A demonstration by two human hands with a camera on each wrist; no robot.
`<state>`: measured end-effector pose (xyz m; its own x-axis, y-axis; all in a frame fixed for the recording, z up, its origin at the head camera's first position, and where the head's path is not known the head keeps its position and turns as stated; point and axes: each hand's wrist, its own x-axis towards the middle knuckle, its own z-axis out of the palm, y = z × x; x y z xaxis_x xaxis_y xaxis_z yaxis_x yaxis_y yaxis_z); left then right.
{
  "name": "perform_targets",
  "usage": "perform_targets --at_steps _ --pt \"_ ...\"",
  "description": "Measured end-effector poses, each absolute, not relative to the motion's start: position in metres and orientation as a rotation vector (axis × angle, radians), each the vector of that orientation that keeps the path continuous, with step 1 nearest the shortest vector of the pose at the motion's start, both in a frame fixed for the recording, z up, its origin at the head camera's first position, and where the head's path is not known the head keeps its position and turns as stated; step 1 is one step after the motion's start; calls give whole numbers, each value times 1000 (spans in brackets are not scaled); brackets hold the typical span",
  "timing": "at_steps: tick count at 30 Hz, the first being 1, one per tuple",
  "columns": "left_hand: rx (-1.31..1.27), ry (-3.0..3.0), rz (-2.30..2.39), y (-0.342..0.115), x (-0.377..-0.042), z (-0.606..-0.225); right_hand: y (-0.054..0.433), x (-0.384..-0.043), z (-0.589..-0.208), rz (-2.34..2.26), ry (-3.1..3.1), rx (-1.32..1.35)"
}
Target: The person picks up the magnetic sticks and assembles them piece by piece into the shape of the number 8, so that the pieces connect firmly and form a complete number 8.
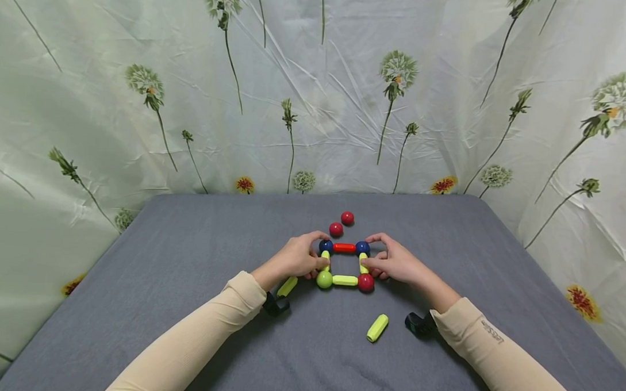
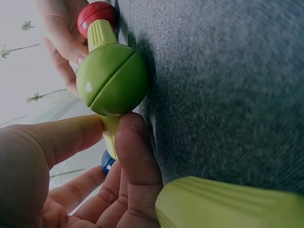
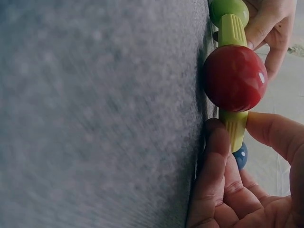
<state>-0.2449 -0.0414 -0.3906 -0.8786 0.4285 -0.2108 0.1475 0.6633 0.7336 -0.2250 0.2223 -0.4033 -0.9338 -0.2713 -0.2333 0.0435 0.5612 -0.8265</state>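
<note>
A square frame of balls and rods lies on the table. Two blue balls point(image 1: 362, 247) form its far corners, joined by a red rod point(image 1: 344, 248). At the near corners sit a green ball point(image 2: 113, 80) and a red ball point(image 3: 235, 78), linked by a yellow-green rod point(image 1: 345, 280). My left hand point(image 1: 301, 255) pinches the left yellow-green side rod point(image 2: 110, 135) between thumb and fingers, a finger reaching to the left blue ball point(image 1: 325, 246). My right hand point(image 1: 396, 260) pinches the right yellow-green side rod point(image 3: 233, 129), with a finger by the right blue ball.
Two loose red balls point(image 1: 336, 229) lie beyond the frame. One loose yellow-green rod point(image 1: 377, 328) is in front of it, and another yellow-green rod point(image 1: 287, 286) lies beside my left wrist. The grey cloth-covered table point(image 1: 218, 232) ends at a flowered curtain point(image 1: 316, 92).
</note>
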Motion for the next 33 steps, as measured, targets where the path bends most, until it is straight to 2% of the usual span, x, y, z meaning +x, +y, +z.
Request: perform_targets --at_steps 19,33 --pt "463 2555 1021 -47 -244 -387 222 -228 -403 -1290 2479 -179" --pt "497 2706 865 -76 -219 -366 222 -228 -403 -1299 2450 -176"
